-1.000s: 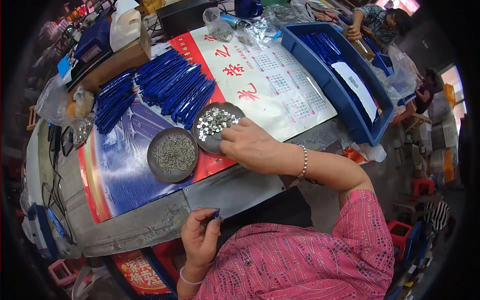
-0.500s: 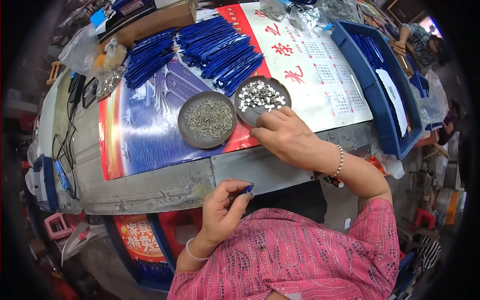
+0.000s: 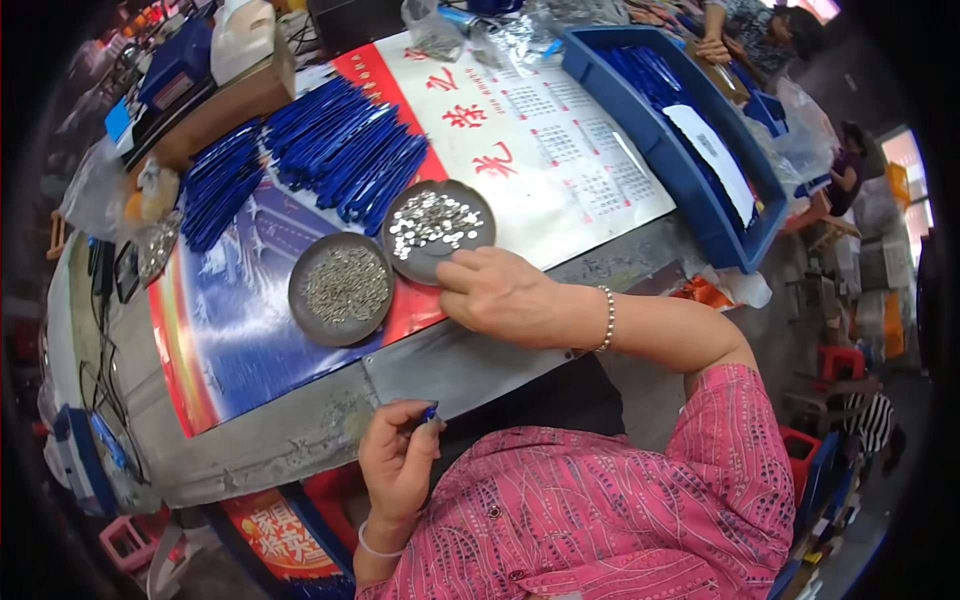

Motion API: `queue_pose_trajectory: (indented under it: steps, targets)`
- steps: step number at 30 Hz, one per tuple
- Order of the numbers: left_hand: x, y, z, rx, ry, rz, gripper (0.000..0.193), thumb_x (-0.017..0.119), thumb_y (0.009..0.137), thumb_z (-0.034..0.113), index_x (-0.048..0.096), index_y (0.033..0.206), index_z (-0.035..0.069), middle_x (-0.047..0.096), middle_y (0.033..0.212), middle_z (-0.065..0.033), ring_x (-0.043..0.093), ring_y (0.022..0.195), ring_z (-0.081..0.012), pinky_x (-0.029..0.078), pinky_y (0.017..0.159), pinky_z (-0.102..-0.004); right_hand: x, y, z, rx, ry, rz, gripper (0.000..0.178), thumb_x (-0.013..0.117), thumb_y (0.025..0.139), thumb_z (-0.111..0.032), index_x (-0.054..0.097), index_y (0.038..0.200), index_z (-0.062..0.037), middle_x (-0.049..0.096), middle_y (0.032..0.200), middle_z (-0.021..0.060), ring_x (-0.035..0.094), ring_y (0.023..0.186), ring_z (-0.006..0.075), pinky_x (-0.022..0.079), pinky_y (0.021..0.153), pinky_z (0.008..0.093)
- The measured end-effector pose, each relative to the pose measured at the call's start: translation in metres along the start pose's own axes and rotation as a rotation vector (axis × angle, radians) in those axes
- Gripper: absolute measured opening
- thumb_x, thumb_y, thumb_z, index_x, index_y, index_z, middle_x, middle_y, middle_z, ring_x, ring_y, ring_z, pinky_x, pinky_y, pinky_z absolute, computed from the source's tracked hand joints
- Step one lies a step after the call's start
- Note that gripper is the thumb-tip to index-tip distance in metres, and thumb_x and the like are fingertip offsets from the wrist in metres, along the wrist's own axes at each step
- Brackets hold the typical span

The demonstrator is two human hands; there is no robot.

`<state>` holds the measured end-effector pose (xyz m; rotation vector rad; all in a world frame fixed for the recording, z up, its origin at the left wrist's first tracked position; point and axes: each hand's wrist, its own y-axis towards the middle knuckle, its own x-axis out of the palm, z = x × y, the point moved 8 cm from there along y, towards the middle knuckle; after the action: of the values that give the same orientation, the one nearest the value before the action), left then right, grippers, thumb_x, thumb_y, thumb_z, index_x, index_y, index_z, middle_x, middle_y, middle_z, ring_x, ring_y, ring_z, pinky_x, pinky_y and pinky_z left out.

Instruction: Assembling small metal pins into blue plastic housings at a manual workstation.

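Note:
My left hand (image 3: 398,462) is raised off the table's near edge, thumb and fingers pinched on a small blue piece (image 3: 430,412) whose tip shows between them. My right hand (image 3: 505,298) is at the near rim of a dark round dish (image 3: 418,268) with shiny silver discs (image 3: 435,220) in it. Its fingers are bent and pressed together; what they hold, if anything, is hidden. Left of that dish, and close against it, a second dark dish (image 3: 303,322) holds a heap of small metal pins (image 3: 347,284).
Both dishes stand on a calendar poster (image 3: 560,215). Bundles of long blue strips (image 3: 350,150) lie behind them. On the right is a blue plastic bin (image 3: 640,150) with more blue strips; at far left, plastic bags (image 3: 95,190) and cables (image 3: 95,385). Another person (image 3: 755,40) sits beyond the bin.
The whole view has turned and shifted, so the table appears lower and further left. My right hand stays by the disc dish; my left hand keeps its pinch on the blue piece.

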<state>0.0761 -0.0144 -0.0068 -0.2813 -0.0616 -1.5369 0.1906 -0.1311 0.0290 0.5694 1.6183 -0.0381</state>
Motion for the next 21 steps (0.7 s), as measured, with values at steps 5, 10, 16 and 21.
queue_pose_trajectory:
  steps: [5,10,16,21]
  targets:
    - [0.004,-0.001,0.001,-0.005,0.007,0.005,0.016,0.054,0.087,-0.002,0.053,0.103,-0.003,0.057,0.088,-0.0077,0.05,0.064,-0.0057,0.041,0.056,-0.0166,0.004,0.001,0.004,0.024,0.006,-0.099,0.007,0.055,0.071,-0.01,0.053,0.073,-0.0044,0.048,0.08,0.0081,0.053,0.077,0.0219,0.046,0.063,0.0316]
    - [0.008,-0.004,0.0,-0.008,0.039,0.002,0.016,0.054,0.087,-0.001,0.052,0.103,-0.003,0.057,0.088,-0.0079,0.051,0.064,-0.0057,0.041,0.055,-0.0167,0.005,0.004,0.008,0.027,0.005,-0.185,0.006,0.054,0.073,-0.01,0.053,0.075,-0.0039,0.05,0.082,0.0085,0.055,0.079,0.0228,0.046,0.064,0.032]
    - [0.009,-0.005,0.004,0.022,0.052,0.057,0.014,0.054,0.089,0.004,0.05,0.102,0.0,0.057,0.081,-0.0072,0.048,0.056,-0.0066,0.037,0.05,-0.0176,-0.005,0.005,0.018,0.053,0.187,-0.159,0.009,0.055,0.077,-0.011,0.051,0.076,-0.0029,0.053,0.083,0.0101,0.055,0.078,0.0267,0.045,0.064,0.0376]
    - [0.015,-0.002,0.005,0.031,0.008,0.055,0.015,0.055,0.089,0.005,0.05,0.102,0.0,0.059,0.083,-0.0089,0.048,0.055,-0.0077,0.038,0.05,-0.0177,-0.02,0.003,0.053,0.297,0.371,0.039,0.009,0.055,0.076,-0.009,0.049,0.078,-0.0032,0.053,0.075,0.0156,0.054,0.074,0.0348,0.044,0.066,0.0425]
